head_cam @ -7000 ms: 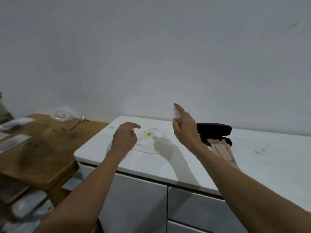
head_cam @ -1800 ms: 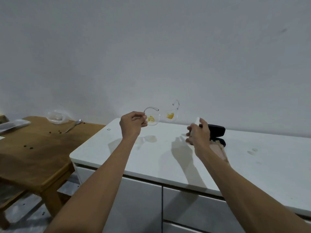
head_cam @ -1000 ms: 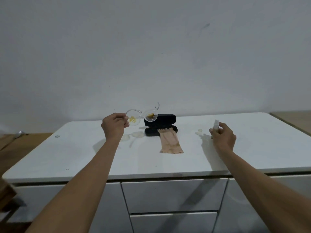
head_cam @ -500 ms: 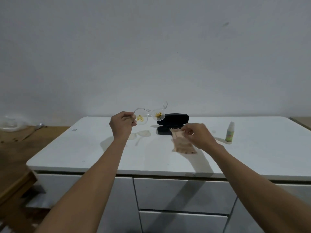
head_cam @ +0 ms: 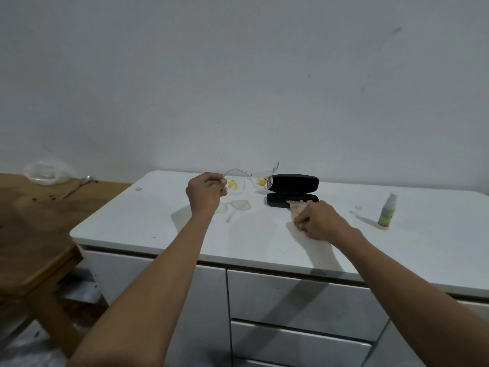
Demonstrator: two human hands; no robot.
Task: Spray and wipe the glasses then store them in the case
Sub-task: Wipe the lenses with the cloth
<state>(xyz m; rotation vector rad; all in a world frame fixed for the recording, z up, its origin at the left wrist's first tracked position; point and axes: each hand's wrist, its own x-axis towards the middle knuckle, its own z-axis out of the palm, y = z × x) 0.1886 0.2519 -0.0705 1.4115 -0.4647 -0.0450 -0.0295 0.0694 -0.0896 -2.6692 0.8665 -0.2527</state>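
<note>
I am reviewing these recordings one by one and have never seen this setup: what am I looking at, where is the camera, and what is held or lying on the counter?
There is no machine here: a person works with bare hands, filmed by one wide-angle camera worn on the head, looking forward and down. The left hand holds clear glasses with yellow smears on both lenses, above the white counter. The right hand grips a beige cloth lying on the counter. Behind it sits an open black case. A small spray bottle stands to the right, untouched.

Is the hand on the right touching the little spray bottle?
Apart. The head view shows bare white counter between the right hand and the spray bottle; that hand grips the cloth.
</note>
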